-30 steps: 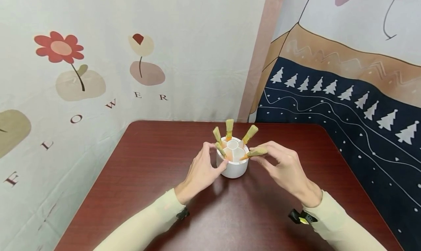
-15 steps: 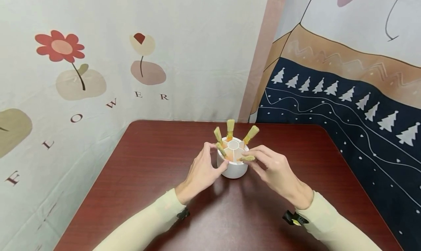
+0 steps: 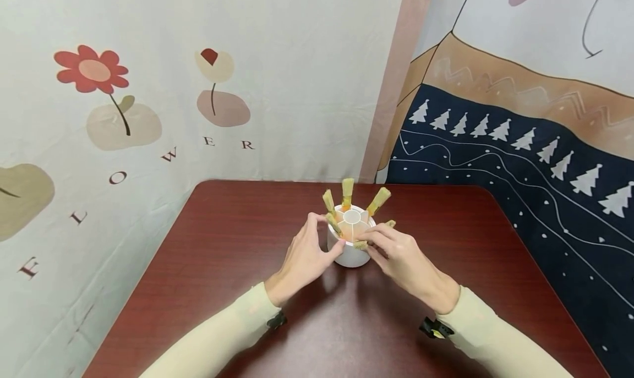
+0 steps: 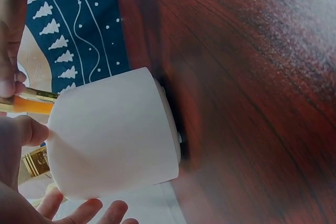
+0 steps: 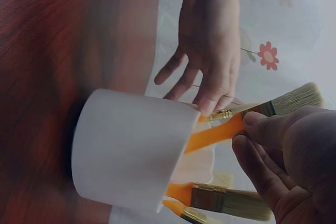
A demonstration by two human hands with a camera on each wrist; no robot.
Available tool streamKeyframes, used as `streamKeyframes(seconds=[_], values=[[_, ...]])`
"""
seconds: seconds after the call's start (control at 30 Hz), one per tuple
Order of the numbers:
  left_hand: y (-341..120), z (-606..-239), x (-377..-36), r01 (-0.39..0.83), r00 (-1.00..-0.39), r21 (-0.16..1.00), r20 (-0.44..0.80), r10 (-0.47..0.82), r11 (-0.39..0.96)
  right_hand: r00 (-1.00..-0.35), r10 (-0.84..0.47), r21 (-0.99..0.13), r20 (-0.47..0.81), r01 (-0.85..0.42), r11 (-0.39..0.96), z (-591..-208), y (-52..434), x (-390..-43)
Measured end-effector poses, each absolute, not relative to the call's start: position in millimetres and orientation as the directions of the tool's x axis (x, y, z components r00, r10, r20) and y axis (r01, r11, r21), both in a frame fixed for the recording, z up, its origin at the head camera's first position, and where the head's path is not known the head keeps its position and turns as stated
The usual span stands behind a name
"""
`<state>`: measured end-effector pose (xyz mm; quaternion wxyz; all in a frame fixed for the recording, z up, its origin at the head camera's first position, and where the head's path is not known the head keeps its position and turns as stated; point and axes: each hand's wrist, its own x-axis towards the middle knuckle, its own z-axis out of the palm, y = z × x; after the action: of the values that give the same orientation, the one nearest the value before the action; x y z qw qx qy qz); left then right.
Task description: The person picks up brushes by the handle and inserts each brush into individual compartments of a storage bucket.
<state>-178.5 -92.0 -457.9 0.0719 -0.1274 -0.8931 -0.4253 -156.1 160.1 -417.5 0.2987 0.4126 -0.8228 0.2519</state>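
A white round holder (image 3: 350,259) with wedge compartments around a central ring stands on the table, with several paintbrushes in it, bristles up. My left hand (image 3: 302,257) grips its left side, thumb at the near rim. With my right hand (image 3: 398,259) I pinch a paintbrush (image 5: 215,136) by its orange handle at the near right rim. The handle's lower end is hidden behind the holder's wall. Flat brushes (image 3: 348,190) fan out at the back and left, and another brush's bristles (image 3: 391,224) show just behind my right fingers.
The reddish-brown table (image 3: 238,229) has its far edge a little behind the holder. A pale cloth with flower prints (image 3: 94,70) hangs behind and to the left. A dark blue cloth with tree prints (image 3: 500,131) hangs on the right.
My right hand has moved left and nearer along the rim, and the pinched brush now stands at the front of the holder. My left hand stays on the holder.
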Motion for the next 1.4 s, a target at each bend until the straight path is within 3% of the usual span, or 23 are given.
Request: streamKeyframes(seconds=[0.17,0.8,1.4], values=[[-92.5,-458.4,-179.1,0.29,-0.957,0.742,0.236,0.17,0.604,-0.509,-0.516,-0.19,0.689,-0.814,0.549,-422.1,155.8,-158.1],[-91.7,-458.2,-180.0,0.304,-0.952,0.733,0.245,0.18,0.609,-0.721,-0.443,-0.316,0.533,-0.655,0.686,-428.3,150.8,-157.2],[-90.0,-457.8,-180.0,0.3,-0.954,0.737,0.239,0.181,0.606,-0.715,-0.375,-0.41,0.59,-0.665,0.624,-422.5,160.4,-143.5]])
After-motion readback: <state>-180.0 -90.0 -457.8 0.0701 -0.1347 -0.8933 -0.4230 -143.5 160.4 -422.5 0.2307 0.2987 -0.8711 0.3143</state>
